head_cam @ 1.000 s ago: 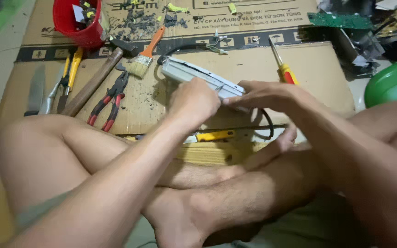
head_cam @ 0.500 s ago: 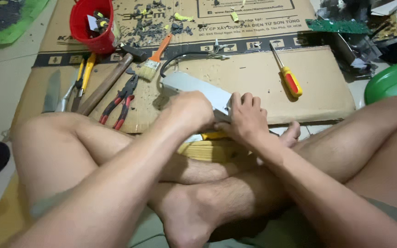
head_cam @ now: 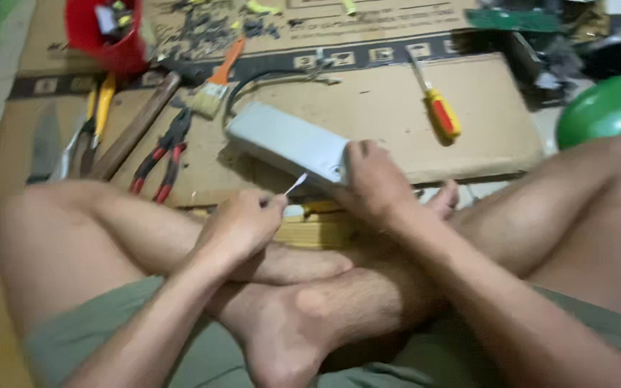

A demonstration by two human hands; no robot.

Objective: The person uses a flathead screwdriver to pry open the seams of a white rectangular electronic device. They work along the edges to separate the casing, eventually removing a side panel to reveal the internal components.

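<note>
Right hand [head_cam: 374, 179] closed around the near end of one grey metal box [head_cam: 287, 144], which is tilted above the cardboard sheet [head_cam: 368, 115]. Left hand [head_cam: 242, 223] pinches one thin white tool [head_cam: 296, 184], its tip at the box. Nearby — one screwdriver [head_cam: 440, 108], one brush [head_cam: 213, 86], one hammer [head_cam: 134, 129], one red cup [head_cam: 102, 32], two pliers, red-handled [head_cam: 163, 162] and yellow-handled [head_cam: 98, 108].

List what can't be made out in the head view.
- Grey metal box: near end covered by the right hand.
- Thin white piece in the left hand: too small and blurred to identify.
- Red bucket: cut by top edge, contents blurred.
</note>
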